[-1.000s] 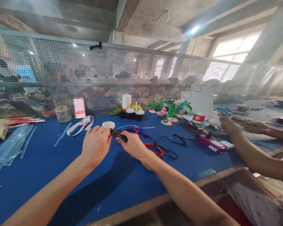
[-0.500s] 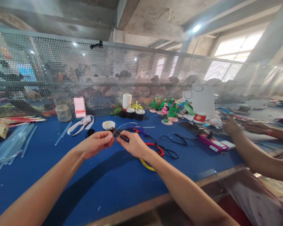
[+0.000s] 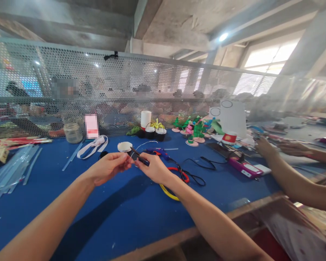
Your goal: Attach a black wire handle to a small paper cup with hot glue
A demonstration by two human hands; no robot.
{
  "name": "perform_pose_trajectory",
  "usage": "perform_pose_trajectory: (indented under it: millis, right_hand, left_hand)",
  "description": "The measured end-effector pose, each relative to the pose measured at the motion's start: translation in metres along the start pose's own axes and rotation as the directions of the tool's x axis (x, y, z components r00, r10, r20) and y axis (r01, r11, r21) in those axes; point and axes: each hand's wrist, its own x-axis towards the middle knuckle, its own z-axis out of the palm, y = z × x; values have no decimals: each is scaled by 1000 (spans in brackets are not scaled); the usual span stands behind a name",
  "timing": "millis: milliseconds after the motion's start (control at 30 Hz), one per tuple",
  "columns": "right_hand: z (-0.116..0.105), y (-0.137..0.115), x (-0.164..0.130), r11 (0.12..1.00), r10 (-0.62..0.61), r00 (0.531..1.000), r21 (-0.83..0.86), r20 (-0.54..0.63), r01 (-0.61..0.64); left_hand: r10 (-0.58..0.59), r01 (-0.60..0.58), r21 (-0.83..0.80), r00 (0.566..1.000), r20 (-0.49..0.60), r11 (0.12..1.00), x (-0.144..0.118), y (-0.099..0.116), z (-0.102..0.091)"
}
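Observation:
My right hand (image 3: 156, 169) is closed around dark-handled pliers (image 3: 143, 160), whose jaws point up and left toward my left fingertips. A thin whitish wire (image 3: 148, 142) curves up and to the right from the jaws. With fingers pinched together, my left hand (image 3: 107, 168) holds the wire's near end, mostly hidden by the fingertips. Just behind my hands stands a small cup (image 3: 125, 146) with a white inside. Beyond my right hand lies a blue glue gun (image 3: 160, 152). A red and yellow ring (image 3: 170, 193) is partly covered by my right wrist.
Clear glue sticks (image 3: 15, 170) and a glass jar (image 3: 72, 133) are at left, near a white ribbon (image 3: 93, 146). Small black buckets (image 3: 160, 134) and green figures (image 3: 198, 130) line the mesh partition (image 3: 119, 94). A purple power strip (image 3: 244, 167) lies right, near another person's arms (image 3: 290, 175).
The pliers have turned slightly between my hands, their jaws still beside my left fingertips. Both hands stay nearly in place. The view has tilted up a little.

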Motion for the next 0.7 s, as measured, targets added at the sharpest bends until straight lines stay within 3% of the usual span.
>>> perform_pose_trajectory:
  millis: [167, 233, 300, 333, 367, 433, 500, 533, 567, 700]
  right_hand:
    - [1, 0, -1, 999, -34, 999, 13, 9, 34]
    - [1, 0, -1, 999, -38, 999, 3, 5, 38]
    - [1, 0, 0, 999, -19, 1000, -27, -11, 18]
    - [1, 1, 0, 999, 2, 1000, -52, -26, -4]
    - [1, 1, 1, 996, 26, 999, -80, -43, -29]
    - [2, 2, 1, 988, 69, 995, -134, -77, -79]
    - [2, 2, 1, 981, 94, 991, -159, -92, -107]
    - [3, 2, 1, 982, 98, 992, -155, -83, -110]
    - [2, 2, 1, 984, 100, 993, -142, -68, -109]
    - [1, 1, 1, 994, 95, 995, -46, 17, -94]
  left_hand:
    - [-57, 76, -165, 991, 118, 983, 0, -4, -2]
    - [-25, 32, -72, 994, 102, 997, -1, -3, 0]
    - [69, -69, 206, 998, 8, 976, -1, -1, 3]
    - [159, -124, 399, 986, -55, 909, -2, 0, 6]
    - [269, -157, 596, 957, -104, 788, -2, 1, 10]
    - [508, -147, 870, 851, -131, 470, -3, 2, 17]
    - [619, -101, 960, 780, -86, 260, -4, 1, 21]
    - [635, -104, 968, 770, -68, 230, -4, 0, 21]
    - [624, -122, 960, 778, -65, 252, -4, 0, 21]
    - [466, -166, 831, 876, -123, 531, 0, -2, 13]
